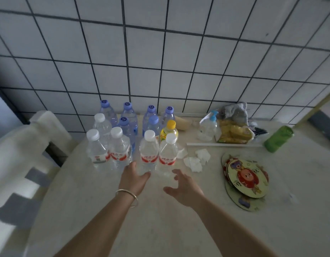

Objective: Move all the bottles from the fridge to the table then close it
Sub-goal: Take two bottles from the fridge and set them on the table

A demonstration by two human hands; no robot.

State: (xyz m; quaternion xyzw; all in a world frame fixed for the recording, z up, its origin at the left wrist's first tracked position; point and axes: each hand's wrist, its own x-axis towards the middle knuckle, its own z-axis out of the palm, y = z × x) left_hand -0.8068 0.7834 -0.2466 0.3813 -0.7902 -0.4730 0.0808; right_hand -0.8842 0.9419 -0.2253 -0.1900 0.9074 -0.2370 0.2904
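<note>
Several water bottles stand upright in a cluster on the pale table (160, 219) against the tiled wall. Blue-capped bottles (129, 113) fill the back rows, and a yellow-capped bottle (168, 131) stands among them. At the front are white-capped bottles with red labels, the two nearest being one (149, 153) on the left and one (167, 154) on the right. My left hand (133, 178), with a bangle on its wrist, is at the base of the left one, fingers relaxed. My right hand (180, 186) hovers just below the right one, fingers spread, holding nothing. The fridge is out of view.
Crumpled tissues (196, 160) lie right of the bottles. Round picture coasters (245, 180) are stacked further right. A pump dispenser (209, 127), a yellow snack bag (232, 134) and a green bottle (278, 139) sit at the back right. A white chair (27, 154) stands at the left.
</note>
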